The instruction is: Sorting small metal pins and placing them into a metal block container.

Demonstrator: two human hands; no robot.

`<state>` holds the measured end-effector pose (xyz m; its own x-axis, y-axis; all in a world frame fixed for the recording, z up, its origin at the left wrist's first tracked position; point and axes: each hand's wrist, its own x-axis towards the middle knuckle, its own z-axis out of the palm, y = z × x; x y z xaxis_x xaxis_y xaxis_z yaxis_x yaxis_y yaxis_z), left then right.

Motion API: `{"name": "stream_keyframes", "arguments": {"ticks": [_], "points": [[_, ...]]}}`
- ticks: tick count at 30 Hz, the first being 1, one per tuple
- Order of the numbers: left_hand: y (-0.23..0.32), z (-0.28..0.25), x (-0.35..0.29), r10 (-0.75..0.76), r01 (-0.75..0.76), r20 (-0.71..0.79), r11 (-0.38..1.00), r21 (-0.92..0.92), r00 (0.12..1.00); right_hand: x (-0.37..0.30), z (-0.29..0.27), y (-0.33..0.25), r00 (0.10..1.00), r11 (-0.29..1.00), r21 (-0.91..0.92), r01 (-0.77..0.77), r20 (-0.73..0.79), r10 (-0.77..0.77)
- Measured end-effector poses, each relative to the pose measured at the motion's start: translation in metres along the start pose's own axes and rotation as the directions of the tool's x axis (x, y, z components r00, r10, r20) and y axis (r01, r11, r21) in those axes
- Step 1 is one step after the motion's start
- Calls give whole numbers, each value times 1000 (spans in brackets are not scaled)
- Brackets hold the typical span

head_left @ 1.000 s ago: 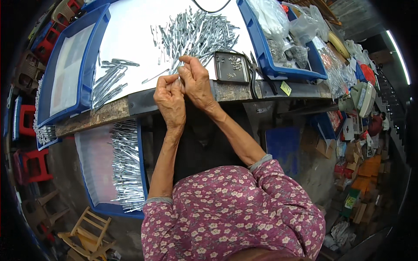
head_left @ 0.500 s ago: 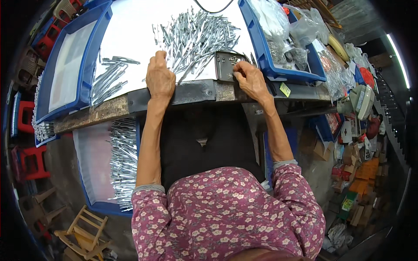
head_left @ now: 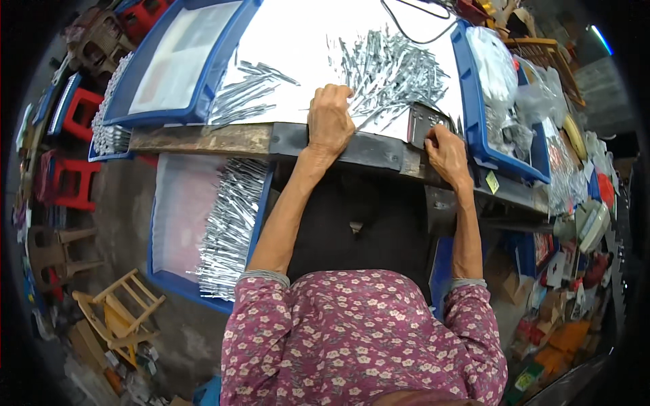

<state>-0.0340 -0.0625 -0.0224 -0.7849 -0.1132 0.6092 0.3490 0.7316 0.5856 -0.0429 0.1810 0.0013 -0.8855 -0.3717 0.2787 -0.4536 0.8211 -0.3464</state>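
Observation:
A large heap of slim silvery metal pieces lies on the white tabletop. My left hand is closed at the table's near edge, just left of the heap; its curled fingers hide whatever they may hold. To the right, my right hand has thumb and fingertips pressed together at the near edge of a small dark metal tray. Tiny parts lie in that tray. Anything between the right fingertips is too small to make out. A smaller pile of similar metal pieces spreads left of my left hand.
A blue bin with a pale lining stands at the table's left end. Another blue bin, with plastic bags, stands at right. Below the table, a blue crate holds many metal pieces. Red stools are at far left.
The view has turned, so the table appears shifted to the right. My right hand has drawn back from the middle of the small tray to its near edge. My left hand stays closed.

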Motion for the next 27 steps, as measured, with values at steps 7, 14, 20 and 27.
{"name": "stream_keyframes", "arguments": {"ticks": [7,14,20,27], "points": [[-35,-46,1,-63,79,-95,981,175,994,8,6,4,999,998,-68,3,39,0],[-71,-58,21,-59,72,-49,936,343,997,6,1,3,1000,1000,7,-17,-24,17],[-82,-49,36,-77,10,125,884,468,989,3,0,6,997,996,90,-18,-71,24],[-83,-34,50,-87,-14,200,889,457,976,3,0,1,995,989,148,-21,-93,35]]}}
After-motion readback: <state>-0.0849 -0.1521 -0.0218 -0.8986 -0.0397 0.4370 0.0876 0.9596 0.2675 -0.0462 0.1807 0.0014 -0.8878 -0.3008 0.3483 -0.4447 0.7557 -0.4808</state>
